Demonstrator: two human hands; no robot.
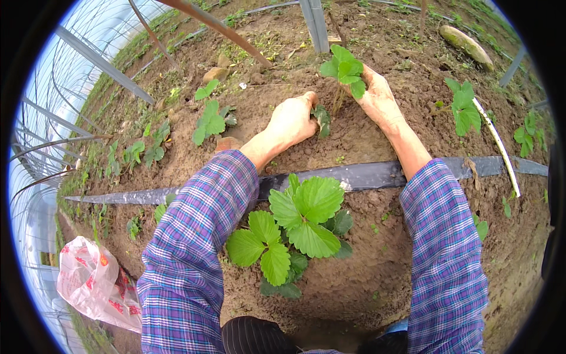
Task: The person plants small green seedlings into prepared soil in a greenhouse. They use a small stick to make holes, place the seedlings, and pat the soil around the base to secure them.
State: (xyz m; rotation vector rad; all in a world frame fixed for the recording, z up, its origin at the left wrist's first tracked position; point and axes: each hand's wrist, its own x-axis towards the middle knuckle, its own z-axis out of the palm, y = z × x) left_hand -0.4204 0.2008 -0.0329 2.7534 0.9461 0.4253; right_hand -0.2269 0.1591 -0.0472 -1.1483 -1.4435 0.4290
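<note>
Beyond the black strip, a small strawberry plant [347, 68] stands in the brown soil, its bright leaves raised on thin stems. My right hand [376, 95] holds these leaves from the right side, the fingers partly hidden behind them. My left hand [292, 117] is curled at the plant's left, low over the soil, with a darker, drooping strawberry leaf [323, 120] at its fingers. The grip itself is hidden by the back of that hand. Nearer to me, between my forearms, grows a larger strawberry plant [305, 221] with broad leaves.
A black drip tape [327, 177] crosses the bed under my forearms. More strawberry plants [210, 119] grow left and right [463, 108]. A white stick [497, 146] lies at right, a plastic bag [95, 283] at lower left. Metal posts [315, 24] and a rusty rod [221, 28] stand ahead.
</note>
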